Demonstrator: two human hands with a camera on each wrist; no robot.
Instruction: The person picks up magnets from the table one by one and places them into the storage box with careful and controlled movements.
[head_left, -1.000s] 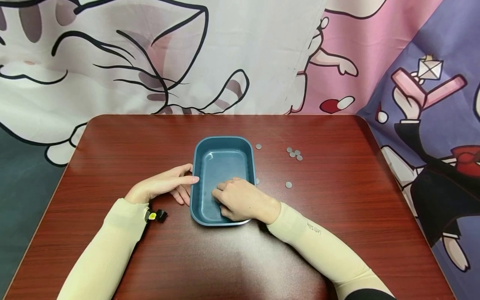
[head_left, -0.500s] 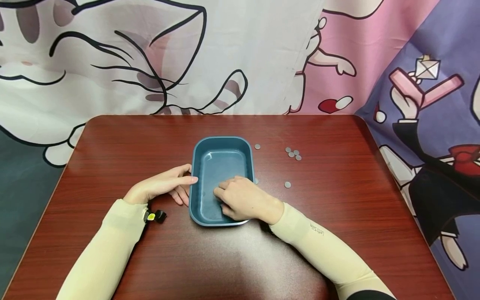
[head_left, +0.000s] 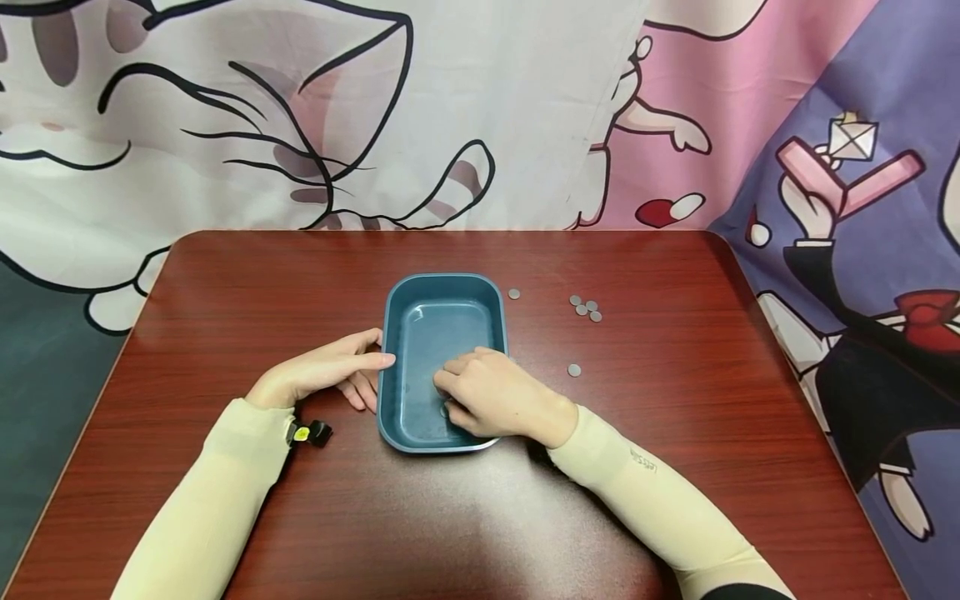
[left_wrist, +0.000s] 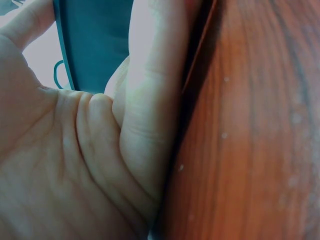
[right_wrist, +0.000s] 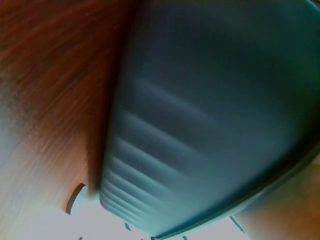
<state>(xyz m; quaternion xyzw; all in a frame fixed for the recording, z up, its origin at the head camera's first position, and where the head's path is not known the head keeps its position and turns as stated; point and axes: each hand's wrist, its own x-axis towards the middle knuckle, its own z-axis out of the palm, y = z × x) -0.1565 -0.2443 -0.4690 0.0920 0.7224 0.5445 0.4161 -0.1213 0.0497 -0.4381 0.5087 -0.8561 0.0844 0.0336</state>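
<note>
The left hand [head_left: 322,375] rests relaxed against the blue tray [head_left: 420,333] (outer wall); the right hand [head_left: 495,400], curled inside, perhaps pinches a coin [head_left: 446,410].

surface: dark red wooden table [head_left: 675,467] | on it: blue tray [head_left: 438,321], scattered coins [head_left: 585,307], small black clip [head_left: 315,432]

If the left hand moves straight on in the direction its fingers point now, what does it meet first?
The left hand lies on the table, its fingers pointing right at the blue tray. Its fingertips already seem to touch the tray's left wall, so it would meet that wall first; the left wrist view also shows the tray right against the fingers.
</note>
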